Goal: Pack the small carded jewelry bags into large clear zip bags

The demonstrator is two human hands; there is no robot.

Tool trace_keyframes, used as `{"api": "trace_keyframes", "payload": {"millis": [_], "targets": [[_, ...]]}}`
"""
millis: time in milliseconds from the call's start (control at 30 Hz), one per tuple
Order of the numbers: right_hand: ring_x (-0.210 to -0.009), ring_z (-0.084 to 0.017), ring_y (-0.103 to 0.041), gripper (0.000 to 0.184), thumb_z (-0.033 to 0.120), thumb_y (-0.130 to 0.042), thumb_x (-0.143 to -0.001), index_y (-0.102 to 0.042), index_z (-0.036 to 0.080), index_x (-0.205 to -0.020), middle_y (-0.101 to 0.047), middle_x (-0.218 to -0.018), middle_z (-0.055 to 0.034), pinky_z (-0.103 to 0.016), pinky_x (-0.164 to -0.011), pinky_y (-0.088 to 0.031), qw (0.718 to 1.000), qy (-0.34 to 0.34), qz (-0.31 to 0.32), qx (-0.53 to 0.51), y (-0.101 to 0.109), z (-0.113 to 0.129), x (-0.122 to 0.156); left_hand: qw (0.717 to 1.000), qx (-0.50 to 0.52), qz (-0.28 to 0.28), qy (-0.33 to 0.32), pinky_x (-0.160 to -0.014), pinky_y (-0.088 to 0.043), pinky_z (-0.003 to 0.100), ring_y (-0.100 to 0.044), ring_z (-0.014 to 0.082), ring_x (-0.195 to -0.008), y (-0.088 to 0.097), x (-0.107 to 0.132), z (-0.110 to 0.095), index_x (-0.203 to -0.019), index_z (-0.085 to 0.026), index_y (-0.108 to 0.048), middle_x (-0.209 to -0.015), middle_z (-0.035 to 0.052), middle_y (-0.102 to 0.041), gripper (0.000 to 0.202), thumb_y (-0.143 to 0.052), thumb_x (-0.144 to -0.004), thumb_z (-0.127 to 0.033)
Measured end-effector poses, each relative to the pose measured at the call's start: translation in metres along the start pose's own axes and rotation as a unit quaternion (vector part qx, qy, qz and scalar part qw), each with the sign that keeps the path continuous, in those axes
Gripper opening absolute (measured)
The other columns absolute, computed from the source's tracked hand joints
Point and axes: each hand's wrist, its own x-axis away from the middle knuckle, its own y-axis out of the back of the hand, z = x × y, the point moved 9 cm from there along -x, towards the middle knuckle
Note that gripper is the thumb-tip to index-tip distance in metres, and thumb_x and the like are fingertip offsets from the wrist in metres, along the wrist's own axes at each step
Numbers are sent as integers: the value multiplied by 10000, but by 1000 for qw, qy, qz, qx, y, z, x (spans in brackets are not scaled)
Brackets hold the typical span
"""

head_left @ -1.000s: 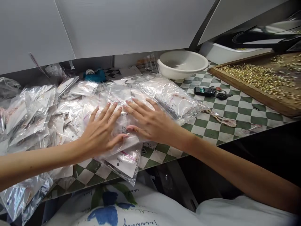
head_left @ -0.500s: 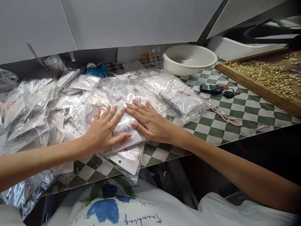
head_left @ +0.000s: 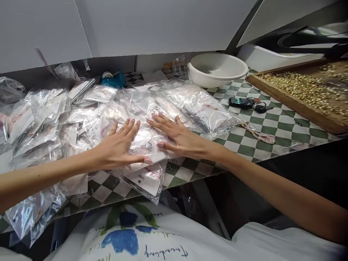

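My left hand [head_left: 118, 146] and my right hand [head_left: 178, 137] both lie flat, fingers spread, side by side on a stack of clear plastic bags [head_left: 146, 139] that hold white cards. The stack sits near the front edge of a green-and-white checkered table [head_left: 244, 141]. One bag with a white card [head_left: 148, 179] sticks out over the table edge just under my left hand. Neither hand grips anything.
A large heap of similar bags [head_left: 40, 123] covers the left of the table. A white bowl [head_left: 217, 69] stands at the back. Keys with a black fob [head_left: 246, 104] lie to the right, beside a wooden tray of small gold pieces [head_left: 307, 90]. A teal tape dispenser [head_left: 112, 79] sits behind.
Both hands stay flat on the bag stack; they have slid slightly and the fingers have shifted a little. The camera view has moved a bit.
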Motion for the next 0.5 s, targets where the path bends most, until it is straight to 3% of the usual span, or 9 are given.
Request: {"api": "trace_keyframes", "payload": {"millis": [100, 233, 300, 400, 500], "targets": [[-1604, -428, -44, 1008, 786, -572, -895, -43, 426, -1674, -4, -1748, -44, -825, -1161, 63, 997, 65, 20, 32, 11, 10, 10, 998, -18, -40, -50, -1262, 165, 626, -4, 369, -1625, 11, 11, -14, -1689, -171, -97, -1740, 142, -28, 1247, -412, -779, -964], [-1598, -408, -155, 972, 602, -723, -897, -159, 423, -1668, -99, -1748, -43, -801, -1209, -46, 988, 130, 19, 84, 13, 13, 26, 996, -40, 2, -81, -1250, 105, 695, -80, 404, -1619, -7, 22, -14, -1687, -206, -151, -1742, 137, -98, 1137, -427, -836, -908], [-1578, -382, -263, 868, 480, -720, -933, -253, 380, -1658, -222, -1722, -64, -767, -1239, -120, 985, 149, -1, 91, 12, 14, 32, 997, -30, 21, -70, -1259, 46, 701, -57, 404, -1621, -14, 23, -8, -1689, -204, -120, -1747, 133, -58, 1141, -420, -841, -904], [-1449, -342, -514, 518, 341, -628, -1006, -545, 286, -1515, -532, -1557, -92, -674, -1223, -347, 985, 152, -52, 64, 23, 18, 36, 997, -10, 31, -74, -1242, 50, 730, -105, 414, -1615, -9, 22, -5, -1689, -205, -80, -1747, 150, -44, 1199, -464, -806, -919], [-1204, -315, -711, 283, 345, -570, -1038, -749, 267, -1243, -746, -1275, -83, -569, -1016, -573, 990, 87, -101, 49, 50, 18, 36, 995, 6, -3, -96, -1199, 89, 790, -206, 455, -1589, 13, 21, -11, -1687, -213, -96, -1742, 176, -106, 1265, -597, -750, -898]]}}
